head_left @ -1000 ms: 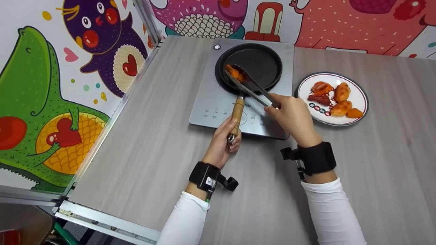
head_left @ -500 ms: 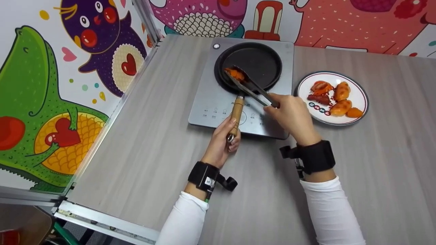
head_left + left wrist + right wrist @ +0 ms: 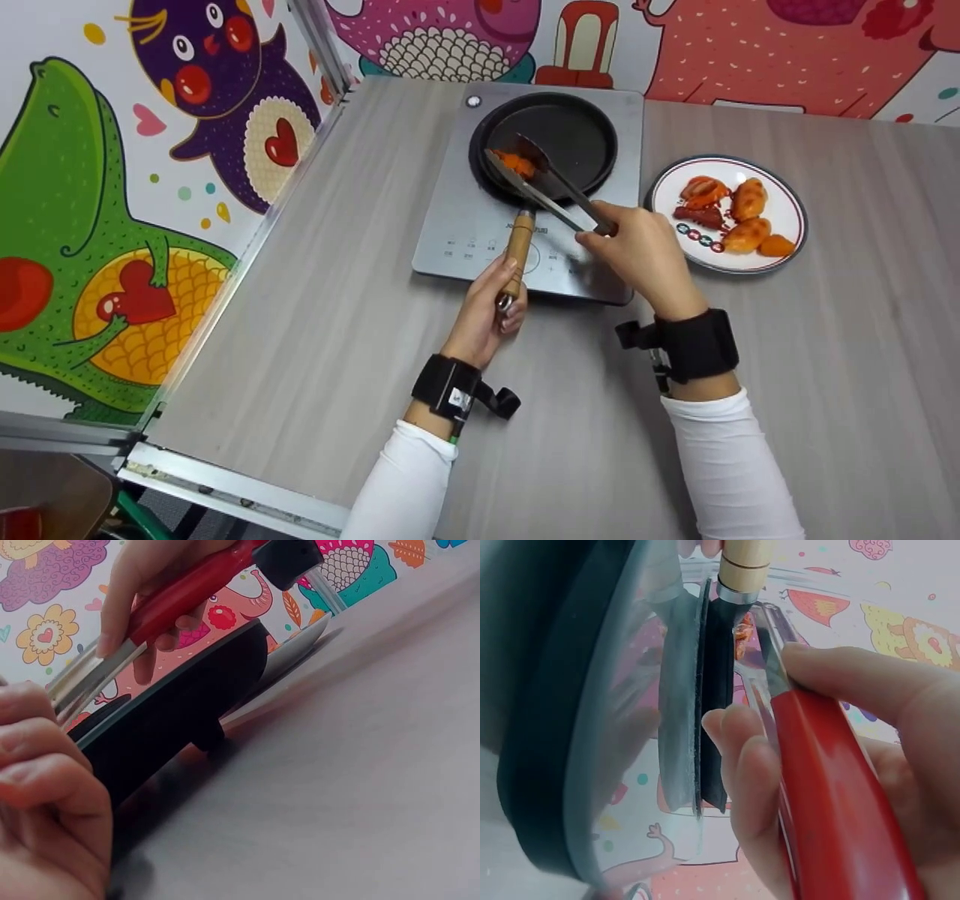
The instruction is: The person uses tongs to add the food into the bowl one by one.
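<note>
In the head view, my left hand [image 3: 484, 311] grips the wooden handle [image 3: 521, 244] of a black frying pan [image 3: 574, 139]. My right hand [image 3: 645, 259] holds a pair of tongs [image 3: 576, 195], whose red grip [image 3: 825, 780] fills the right wrist view. The tongs' ends are spread in the near left of the pan, one on each side of an orange piece of food [image 3: 517, 163]. Whether they touch it I cannot tell. Seen from the left wrist, the right hand's fingers curl over the red grip above the pan's rim.
Under the pan lies a silver induction cooktop [image 3: 442, 232]. To its right, a round plate [image 3: 789, 202] bears several browned orange pieces [image 3: 750, 200] and a dark red piece [image 3: 697, 217]. Cartoon-printed walls border the table [image 3: 300, 322] at the back and left.
The ends of the tongs have spread wider around the orange food. Both hands keep their grips, and the whole head view has shifted slightly.
</note>
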Demonstrator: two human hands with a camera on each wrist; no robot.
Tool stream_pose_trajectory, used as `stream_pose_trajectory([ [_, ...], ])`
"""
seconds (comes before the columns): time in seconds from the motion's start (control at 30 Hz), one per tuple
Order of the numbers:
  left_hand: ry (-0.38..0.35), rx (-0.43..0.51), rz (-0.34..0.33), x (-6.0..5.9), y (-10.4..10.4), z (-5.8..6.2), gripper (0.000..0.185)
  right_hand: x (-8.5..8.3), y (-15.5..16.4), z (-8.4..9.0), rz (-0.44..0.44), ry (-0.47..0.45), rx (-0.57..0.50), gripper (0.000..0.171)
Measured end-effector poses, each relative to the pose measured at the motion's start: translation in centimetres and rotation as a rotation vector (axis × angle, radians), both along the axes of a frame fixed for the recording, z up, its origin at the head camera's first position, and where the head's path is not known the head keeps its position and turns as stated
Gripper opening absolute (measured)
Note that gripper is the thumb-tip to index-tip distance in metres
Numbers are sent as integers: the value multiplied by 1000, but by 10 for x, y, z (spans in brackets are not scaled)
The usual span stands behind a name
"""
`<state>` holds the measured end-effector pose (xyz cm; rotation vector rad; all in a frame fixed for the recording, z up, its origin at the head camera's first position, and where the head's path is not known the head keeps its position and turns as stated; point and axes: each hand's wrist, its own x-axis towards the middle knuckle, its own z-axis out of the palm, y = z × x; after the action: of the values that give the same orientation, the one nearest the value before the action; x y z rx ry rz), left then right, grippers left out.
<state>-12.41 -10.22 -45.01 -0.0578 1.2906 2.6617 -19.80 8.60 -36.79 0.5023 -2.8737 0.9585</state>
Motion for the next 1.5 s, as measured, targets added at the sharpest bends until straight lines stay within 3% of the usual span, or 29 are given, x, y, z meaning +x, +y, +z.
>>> stream_pose_trajectory([
  [0.6, 7, -16, 1, 1, -8, 2, 51, 11, 15, 5, -2, 42, 28, 47],
  [0.77, -10, -15, 5, 0, -8, 3, 52, 12, 26, 9, -13, 12, 40, 53],
  [1.23, -21, -15, -12, 0, -3, 4, 52, 9, 90, 12, -25, 5, 74, 57],
  [1.5, -17, -10, -16, 0, -2, 3, 53, 8, 129, 16, -69, -89, 67, 61],
])
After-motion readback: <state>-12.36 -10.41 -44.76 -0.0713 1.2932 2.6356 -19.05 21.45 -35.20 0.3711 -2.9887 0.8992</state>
